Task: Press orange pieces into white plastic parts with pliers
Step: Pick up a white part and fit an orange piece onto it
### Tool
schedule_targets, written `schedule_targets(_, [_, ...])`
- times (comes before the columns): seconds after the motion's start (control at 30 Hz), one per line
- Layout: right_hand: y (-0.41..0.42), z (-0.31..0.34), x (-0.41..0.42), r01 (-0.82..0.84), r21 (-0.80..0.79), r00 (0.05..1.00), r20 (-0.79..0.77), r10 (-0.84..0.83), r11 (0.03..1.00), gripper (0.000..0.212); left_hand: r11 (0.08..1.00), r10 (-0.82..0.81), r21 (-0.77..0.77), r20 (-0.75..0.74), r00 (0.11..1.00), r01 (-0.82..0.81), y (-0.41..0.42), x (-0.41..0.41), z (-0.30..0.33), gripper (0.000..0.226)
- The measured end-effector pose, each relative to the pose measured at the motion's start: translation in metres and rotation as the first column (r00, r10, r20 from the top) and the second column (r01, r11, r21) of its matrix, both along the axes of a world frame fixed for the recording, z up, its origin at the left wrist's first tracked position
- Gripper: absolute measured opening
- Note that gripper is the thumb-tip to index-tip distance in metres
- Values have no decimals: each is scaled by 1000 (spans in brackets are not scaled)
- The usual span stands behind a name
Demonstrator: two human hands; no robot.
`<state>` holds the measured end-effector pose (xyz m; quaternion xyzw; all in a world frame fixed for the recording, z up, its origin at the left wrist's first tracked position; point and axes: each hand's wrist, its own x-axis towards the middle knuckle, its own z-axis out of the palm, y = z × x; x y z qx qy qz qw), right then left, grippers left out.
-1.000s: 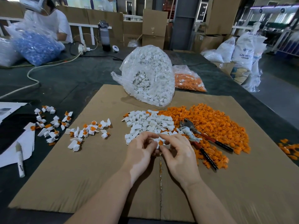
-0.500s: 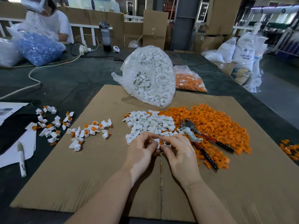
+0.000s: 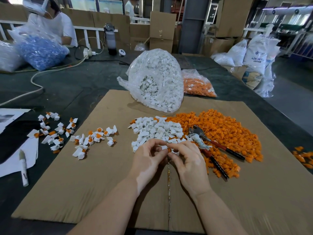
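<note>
My left hand and my right hand meet fingertip to fingertip over the cardboard sheet. Between them they pinch a small white plastic part with an orange piece at it. Just beyond lies a heap of loose white parts, and to its right a wide heap of orange pieces. The pliers, with red and black handles, lie on the orange heap right of my right hand. Assembled white-and-orange parts are scattered to the left.
A clear bag of white parts stands at the cardboard's far edge, a bag of orange pieces beside it. A marker lies on paper at the left. A person sits behind a bag of blue parts.
Both hands stay together at the same spot, the fingers shifting slightly on the small white part and orange piece. The pliers have not moved.
</note>
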<state>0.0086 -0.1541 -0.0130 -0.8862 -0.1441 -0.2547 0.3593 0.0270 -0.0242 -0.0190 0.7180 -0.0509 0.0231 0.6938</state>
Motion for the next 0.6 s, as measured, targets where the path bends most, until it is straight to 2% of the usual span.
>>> schedule_targets(0.17, [0, 0, 0, -13, 39, 1000, -5, 13, 999, 20, 999, -15, -46, -3, 1000, 14, 0, 0, -1, 18])
schedule_targets(0.47, [0, -2, 1, -20, 1, 1000, 6, 20, 1000, 25, 996, -3, -93, -43, 999, -1, -1, 2, 0, 15])
schedule_targets(0.53, [-2, -2, 0, 36, 5, 999, 3, -36, 999, 24, 990, -3, -138, -75, 997, -7, -2, 2, 1, 15])
schedule_targets(0.6, [-7, 0, 1, 183, 6, 983, 15, -183, 983, 26, 990, 8, -138, -90, 996, -20, -2, 4, 2, 15])
